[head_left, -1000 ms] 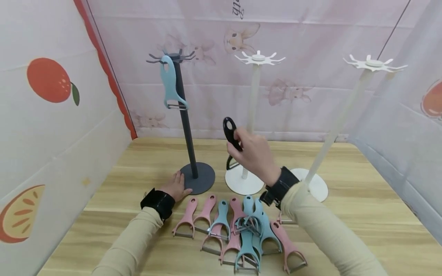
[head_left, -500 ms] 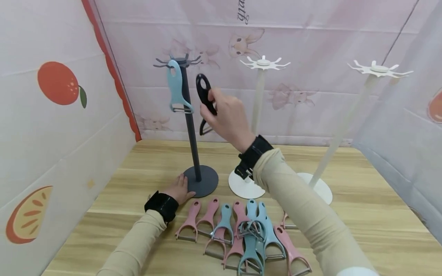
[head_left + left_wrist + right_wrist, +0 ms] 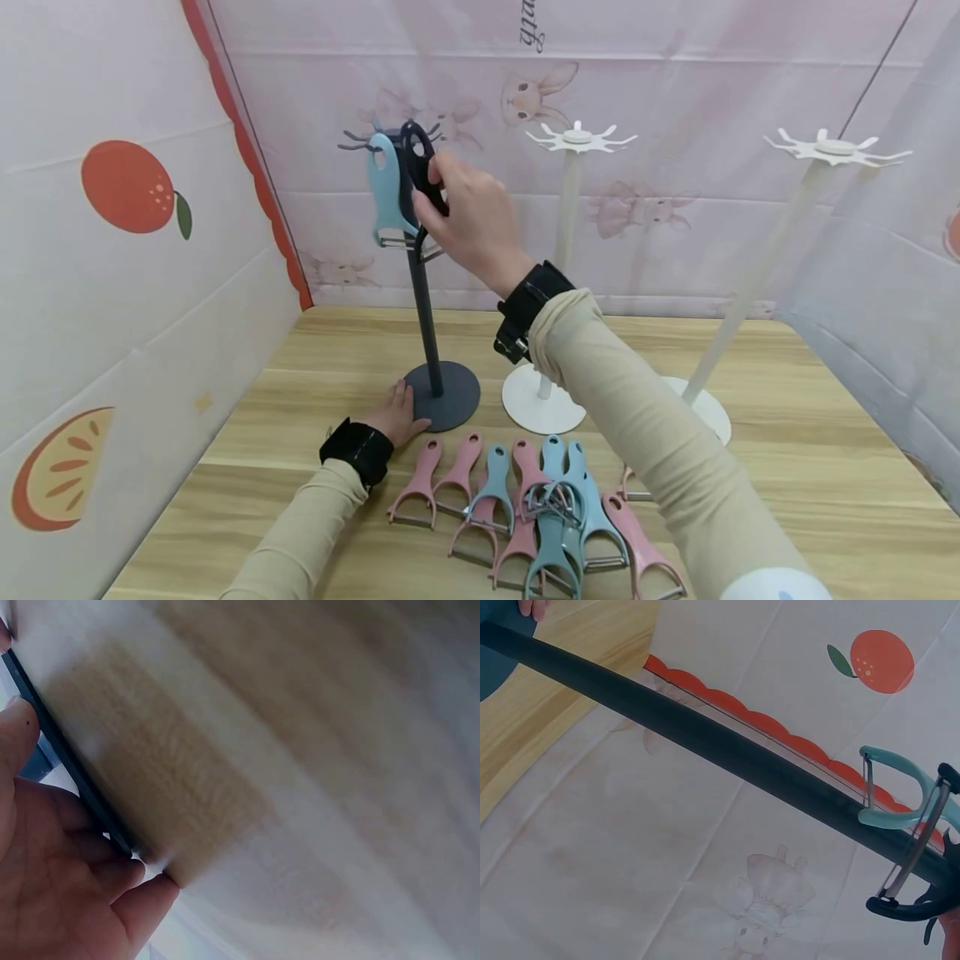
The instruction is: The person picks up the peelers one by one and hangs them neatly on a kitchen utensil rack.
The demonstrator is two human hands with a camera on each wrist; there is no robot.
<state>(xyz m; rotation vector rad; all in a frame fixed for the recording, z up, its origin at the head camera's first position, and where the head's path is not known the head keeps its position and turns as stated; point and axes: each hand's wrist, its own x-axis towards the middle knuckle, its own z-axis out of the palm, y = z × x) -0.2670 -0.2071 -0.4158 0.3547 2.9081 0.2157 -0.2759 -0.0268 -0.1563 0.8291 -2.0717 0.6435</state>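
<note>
My right hand (image 3: 476, 221) pinches a black peeler (image 3: 426, 180) by its handle, beside the hook ring at the top of the dark grey stand (image 3: 423, 312). Whether the peeler's hole is around a hook is hard to tell. A light blue peeler (image 3: 386, 196) hangs from the same ring just to its left. In the right wrist view the blades of the black peeler (image 3: 913, 862) and the blue peeler (image 3: 900, 817) appear close together near the pole. Down on the table, my left hand (image 3: 393, 415) rests against the edge of the stand's round base (image 3: 453, 404).
Two white hook stands, one in the middle (image 3: 566, 208) and one at the right (image 3: 757, 275), carry nothing on their hooks. Several pink peelers (image 3: 422, 471) and blue peelers (image 3: 551, 533) lie overlapping on the wooden table (image 3: 247, 467) in front.
My right hand has carried the black peeler up and left, from before the middle white stand to the top of the dark stand. The left hand has stayed at the base.
</note>
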